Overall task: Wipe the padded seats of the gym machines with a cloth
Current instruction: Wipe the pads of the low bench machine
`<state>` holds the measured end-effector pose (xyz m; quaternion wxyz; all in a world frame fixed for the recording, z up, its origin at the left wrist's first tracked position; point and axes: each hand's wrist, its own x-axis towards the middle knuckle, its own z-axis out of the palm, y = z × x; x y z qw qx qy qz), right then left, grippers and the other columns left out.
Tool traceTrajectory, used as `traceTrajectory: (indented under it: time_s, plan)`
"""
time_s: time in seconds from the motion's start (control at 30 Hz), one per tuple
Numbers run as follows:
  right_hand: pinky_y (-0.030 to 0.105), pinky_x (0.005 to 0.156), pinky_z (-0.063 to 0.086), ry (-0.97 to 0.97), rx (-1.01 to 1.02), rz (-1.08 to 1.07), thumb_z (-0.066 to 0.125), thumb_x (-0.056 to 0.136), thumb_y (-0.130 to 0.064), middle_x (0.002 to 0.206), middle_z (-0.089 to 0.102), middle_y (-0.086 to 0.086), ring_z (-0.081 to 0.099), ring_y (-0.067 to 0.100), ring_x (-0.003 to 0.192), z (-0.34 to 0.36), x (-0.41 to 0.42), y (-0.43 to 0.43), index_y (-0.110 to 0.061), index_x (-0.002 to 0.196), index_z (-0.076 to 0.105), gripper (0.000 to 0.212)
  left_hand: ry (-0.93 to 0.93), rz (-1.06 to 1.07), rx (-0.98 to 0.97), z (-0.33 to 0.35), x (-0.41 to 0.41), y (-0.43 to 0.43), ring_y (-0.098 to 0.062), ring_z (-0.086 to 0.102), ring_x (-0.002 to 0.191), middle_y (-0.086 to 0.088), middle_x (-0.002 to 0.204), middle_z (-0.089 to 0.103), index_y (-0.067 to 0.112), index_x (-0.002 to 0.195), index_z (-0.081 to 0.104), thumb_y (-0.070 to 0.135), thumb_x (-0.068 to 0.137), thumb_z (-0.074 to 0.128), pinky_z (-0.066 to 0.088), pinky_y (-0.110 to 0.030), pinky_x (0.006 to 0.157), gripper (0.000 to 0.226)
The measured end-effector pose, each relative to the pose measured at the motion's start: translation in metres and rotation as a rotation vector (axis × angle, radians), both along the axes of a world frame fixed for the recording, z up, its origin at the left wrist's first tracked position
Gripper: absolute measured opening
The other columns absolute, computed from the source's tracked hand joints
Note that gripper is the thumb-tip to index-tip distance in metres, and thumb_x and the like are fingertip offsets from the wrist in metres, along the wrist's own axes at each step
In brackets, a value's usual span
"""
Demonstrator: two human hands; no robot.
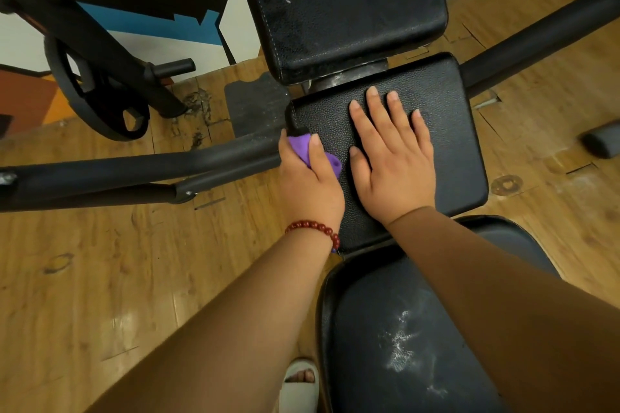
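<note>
A black padded seat [446, 131] of a gym bench lies in the middle of the view. My left hand [307, 184] grips a bunched purple cloth [308, 149] against the seat's left edge. Beside it, my right hand [391, 157] rests flat on the seat with fingers spread. The black back pad [339, 7] rises behind the seat. A second dark pad [396, 339] with white scuff marks sits nearest me, partly under my right arm.
Black frame bars [134, 168] run left from the bench, and another bar [543, 37] runs to the right. A weight plate [97, 100] hangs on a rack at upper left. Worn wooden floor [134, 261] surrounds the bench. My sandalled foot [300, 386] stands at the bottom.
</note>
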<state>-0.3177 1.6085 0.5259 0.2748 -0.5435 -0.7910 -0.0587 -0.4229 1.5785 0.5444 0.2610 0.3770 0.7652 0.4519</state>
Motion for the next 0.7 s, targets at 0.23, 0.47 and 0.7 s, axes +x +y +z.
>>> traceTrajectory:
  time_s: [0.23, 0.47, 0.7]
  plan:
    - [0.044, 0.119, 0.012, -0.011, -0.012, 0.003, 0.035, 0.096, -0.034, 0.156, 0.032, 0.006, 0.024, 0.026, 0.146, 0.001, 0.000, -0.001, -0.018, 0.148, 0.036, 0.054, -0.010, 0.033, -0.015, 0.016, -0.015, 0.035, -0.009, 0.058, 0.083, 0.007, 0.090, 0.057, 0.016, 0.139, 0.041, 0.047, 0.102, 0.024, 0.044, -0.019, 0.069, 0.051]
    - [0.043, 0.119, 0.010, -0.015, -0.029, 0.001, 0.035, 0.095, -0.034, 0.157, 0.031, 0.005, 0.023, 0.025, 0.146, 0.001, 0.000, 0.000, -0.019, 0.149, 0.036, 0.056, 0.092, 0.047, -0.007, -0.009, 0.008, -0.006, -0.017, 0.060, 0.104, -0.005, 0.126, 0.059, 0.020, 0.151, 0.023, 0.044, 0.101, 0.029, 0.046, -0.017, 0.078, 0.055]
    - [0.042, 0.119, 0.009, 0.003, -0.020, 0.011, 0.036, 0.095, -0.032, 0.156, 0.032, 0.005, 0.024, 0.025, 0.146, 0.000, 0.001, 0.000, -0.019, 0.148, 0.038, 0.054, 0.023, 0.070, -0.045, 0.002, -0.005, 0.025, -0.011, 0.061, 0.087, -0.005, 0.115, 0.062, 0.022, 0.149, 0.026, 0.050, 0.101, 0.019, 0.034, -0.009, 0.052, 0.056]
